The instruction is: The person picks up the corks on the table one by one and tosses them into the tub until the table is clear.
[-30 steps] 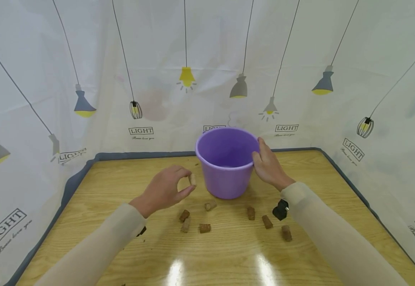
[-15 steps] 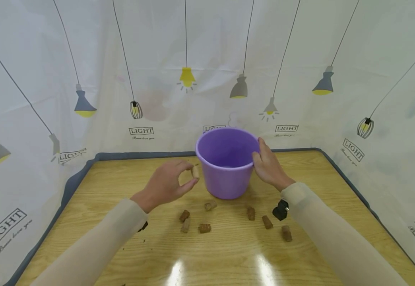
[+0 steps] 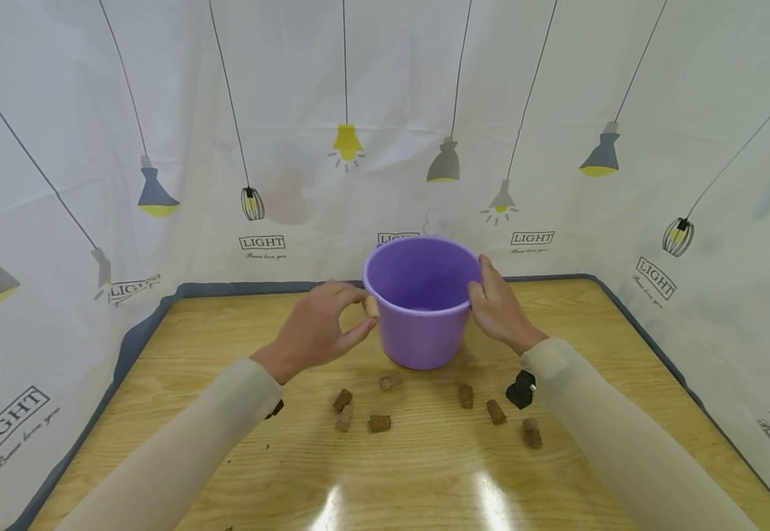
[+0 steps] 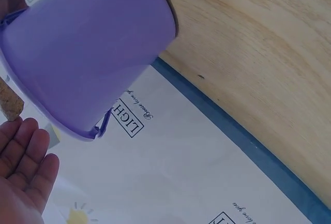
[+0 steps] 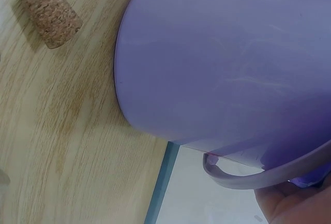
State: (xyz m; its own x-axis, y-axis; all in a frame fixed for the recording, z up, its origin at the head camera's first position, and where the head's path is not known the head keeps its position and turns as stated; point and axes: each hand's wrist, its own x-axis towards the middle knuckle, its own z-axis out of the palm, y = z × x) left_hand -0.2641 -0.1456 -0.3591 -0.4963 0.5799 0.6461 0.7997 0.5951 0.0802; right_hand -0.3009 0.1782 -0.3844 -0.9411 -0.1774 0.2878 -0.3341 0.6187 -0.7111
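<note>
A purple plastic bucket [image 3: 422, 338] stands on the wooden table [image 3: 226, 472], its mouth leaning toward me. My right hand [image 3: 501, 313] grips the rim on its right side, near the handle [image 5: 248, 181] seen in the right wrist view. Between thumb and fingertips, my left hand [image 3: 318, 324] pinches a cork [image 3: 371, 306] beside the bucket's left rim. In the left wrist view this cork [image 4: 10, 102] is partly cut off by the frame edge. The bucket's floor is mostly hidden.
Several loose corks lie in front of the bucket, among them one cork [image 3: 380, 423] to the left and another cork [image 3: 531, 433] near my right sleeve. A printed cloth [image 3: 305, 221] rises behind the table's blue-edged back.
My left hand has moved up and to the right with the cork, closing on the bucket's left rim. The right hand and the bucket have stayed in place.
</note>
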